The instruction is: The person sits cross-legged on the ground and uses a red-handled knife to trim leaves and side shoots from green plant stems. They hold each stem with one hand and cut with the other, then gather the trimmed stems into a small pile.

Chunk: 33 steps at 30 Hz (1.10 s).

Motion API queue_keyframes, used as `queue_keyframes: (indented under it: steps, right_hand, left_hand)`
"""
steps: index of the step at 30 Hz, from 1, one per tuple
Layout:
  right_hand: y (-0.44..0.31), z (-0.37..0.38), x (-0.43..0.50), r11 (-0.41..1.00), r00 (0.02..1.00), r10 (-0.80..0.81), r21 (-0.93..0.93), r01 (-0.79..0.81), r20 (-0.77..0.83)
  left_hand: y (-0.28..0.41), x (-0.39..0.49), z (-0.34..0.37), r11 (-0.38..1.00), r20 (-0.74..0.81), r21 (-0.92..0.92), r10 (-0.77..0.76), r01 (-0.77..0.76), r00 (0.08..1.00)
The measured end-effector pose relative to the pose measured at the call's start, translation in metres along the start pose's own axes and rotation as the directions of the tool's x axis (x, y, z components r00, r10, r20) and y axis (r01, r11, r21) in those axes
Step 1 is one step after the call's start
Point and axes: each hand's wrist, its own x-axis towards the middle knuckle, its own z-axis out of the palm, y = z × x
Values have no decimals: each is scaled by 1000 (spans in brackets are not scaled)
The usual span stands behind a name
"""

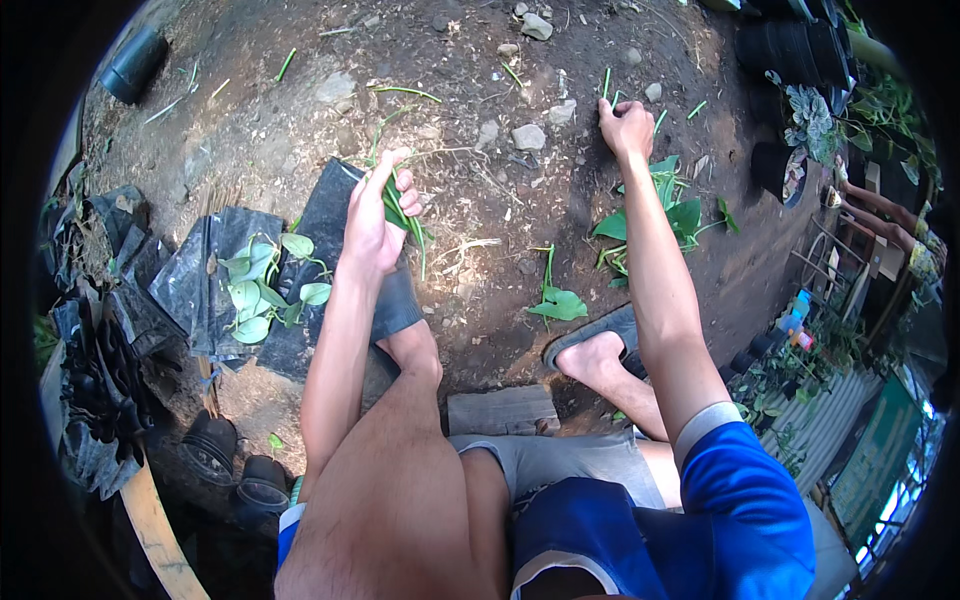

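Note:
My left hand (381, 214) is closed around a bundle of green leafy stems (396, 202), with a thin tendril and roots trailing from it. Low over the soil, my right hand (628, 129) has its fingertips at short green stem pieces (607, 81); whether it grips one cannot be made out. Under my right forearm lies a pile of broad green leaves (684, 216), partly hidden by the arm. A single leafy cutting (559, 302) rests on the ground between my feet. Left of my left forearm, pale green leafy cuttings (255, 289) lie on black plastic sheets (202, 255).
Black pots stand at lower left (208, 448) and upper left (135, 66), with more pots (795, 52) at upper right. Stones (529, 137) dot the dirt. A wooden block (502, 410) lies before my shorts. At the right edge, another person's legs (877, 217) show.

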Motion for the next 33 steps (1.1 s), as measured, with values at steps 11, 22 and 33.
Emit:
queue_keyframes:
  steps: [11, 22, 33]
  right_hand:
    - [6, 7, 16, 994, 994, 22, 105, -33, 106]
    - [-21, -21, -12, 999, 996, -48, 11, 48, 78]
    - [-146, -67, -239, 841, 797, -446, 496, 218, 406]
  left_hand:
    - [0, -4, -3, 1000, -8, -7, -17, 17, 1000]
    - [-1, 0, 2, 1000, -4, 22, 4, -4, 1000]
    - [-10, 9, 25, 995, 7, 44, 89, -89, 996]
